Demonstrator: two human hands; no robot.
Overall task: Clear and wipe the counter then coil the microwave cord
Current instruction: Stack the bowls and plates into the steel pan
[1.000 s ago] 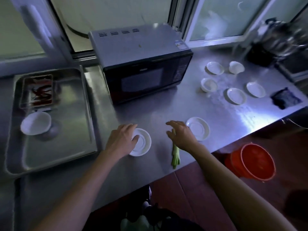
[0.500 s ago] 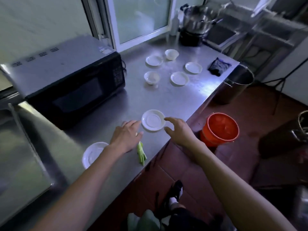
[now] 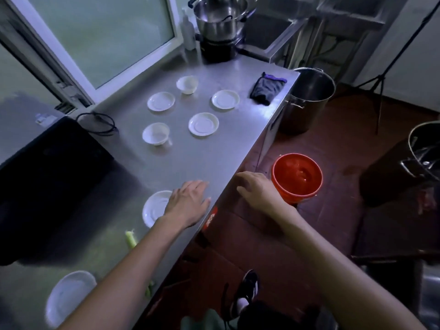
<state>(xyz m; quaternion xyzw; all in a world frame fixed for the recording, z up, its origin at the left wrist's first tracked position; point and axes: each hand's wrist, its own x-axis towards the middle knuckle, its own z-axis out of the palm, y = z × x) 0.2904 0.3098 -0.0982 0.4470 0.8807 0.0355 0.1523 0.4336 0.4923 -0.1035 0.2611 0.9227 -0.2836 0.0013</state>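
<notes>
My left hand [image 3: 188, 202] lies flat, fingers apart, over the right edge of a white saucer [image 3: 154, 208] on the steel counter [image 3: 190, 160]. My right hand [image 3: 257, 191] hovers empty beyond the counter's front edge, above the floor. Another white saucer [image 3: 66, 296] sits near my left forearm, beside a green vegetable scrap [image 3: 131, 239]. Further back stand three saucers [image 3: 203, 123], [image 3: 161, 101], [image 3: 225, 98] and two white bowls [image 3: 156, 133], [image 3: 187, 84]. The black microwave [image 3: 47, 177] is at the left, its cord [image 3: 100, 122] looped behind it. A dark cloth [image 3: 267, 88] lies at the counter's far right corner.
A red bucket [image 3: 296, 176] stands on the floor below my right hand. A tall steel pot [image 3: 309, 98] sits on the floor by the counter's end. A steel pot on a black cooker [image 3: 219, 27] and a bottle [image 3: 188, 32] stand at the back by the window.
The view has swung right along the counter. My left hand has moved from the green scrap onto the saucer my right hand was touching; my right hand has moved off past the counter's edge.
</notes>
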